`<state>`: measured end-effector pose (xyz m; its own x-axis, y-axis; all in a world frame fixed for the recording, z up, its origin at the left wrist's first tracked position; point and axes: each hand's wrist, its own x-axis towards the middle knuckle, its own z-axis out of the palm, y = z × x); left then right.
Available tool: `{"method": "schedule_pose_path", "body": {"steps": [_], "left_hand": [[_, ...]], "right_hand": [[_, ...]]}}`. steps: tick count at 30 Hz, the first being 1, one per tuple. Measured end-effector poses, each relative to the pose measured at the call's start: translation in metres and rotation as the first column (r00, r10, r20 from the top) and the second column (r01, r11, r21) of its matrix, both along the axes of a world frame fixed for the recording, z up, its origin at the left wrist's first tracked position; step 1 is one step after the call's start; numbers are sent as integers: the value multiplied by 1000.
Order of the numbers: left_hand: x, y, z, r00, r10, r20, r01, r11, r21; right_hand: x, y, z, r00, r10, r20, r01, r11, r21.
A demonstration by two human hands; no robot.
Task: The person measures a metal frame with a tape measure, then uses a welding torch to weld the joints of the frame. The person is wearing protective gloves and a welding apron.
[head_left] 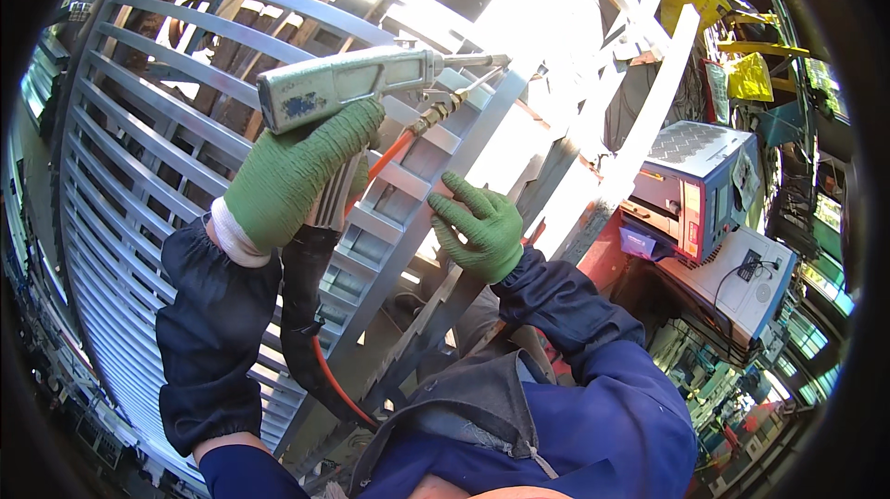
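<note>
Pale torch [348, 83]: in the left hand [301, 172], the nearer one; long axis runs rightward, nozzle [475, 60] toward the metal side rail [492, 117]; contact, I can't tell.
Left fingers: clamped around the handle [335, 195].
Right hand [487, 232]: fingers apart, empty, near the rail.

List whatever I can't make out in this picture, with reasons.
All in the head view:
- Much of the grip of the gun-shaped tool: covered by the left hand.
- Lower run of the black hose sleeve: hidden behind the grey apron.
- Surface beyond the slatted metal frame: washed out by glare.
- Distant items at right: too small.
</note>
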<state>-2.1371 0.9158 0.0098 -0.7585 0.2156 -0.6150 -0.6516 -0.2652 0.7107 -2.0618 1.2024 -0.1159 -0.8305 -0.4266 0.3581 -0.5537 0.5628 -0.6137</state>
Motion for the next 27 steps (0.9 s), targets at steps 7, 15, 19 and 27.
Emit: {"method": "schedule_pose_path", "body": {"steps": [7,15,19,27], "left_hand": [[-15,7,-21,998,18,53,-19,1000,0],[-18,17,-17,1000,12,23,-9,994,-111],[-17,41,3,996,-86,3,86,992,-90],[-20,104,-14,964,-180,-194,152,977,-153]], "right_hand": [[-4,1,-6,997,40,-63,-38,999,32],[-6,2,-4,998,35,-44,-36,999,-22],[-6,5,-3,999,31,-23,-31,999,-22],[-1,7,-7,1000,17,-1,-17,1000,10]]}}
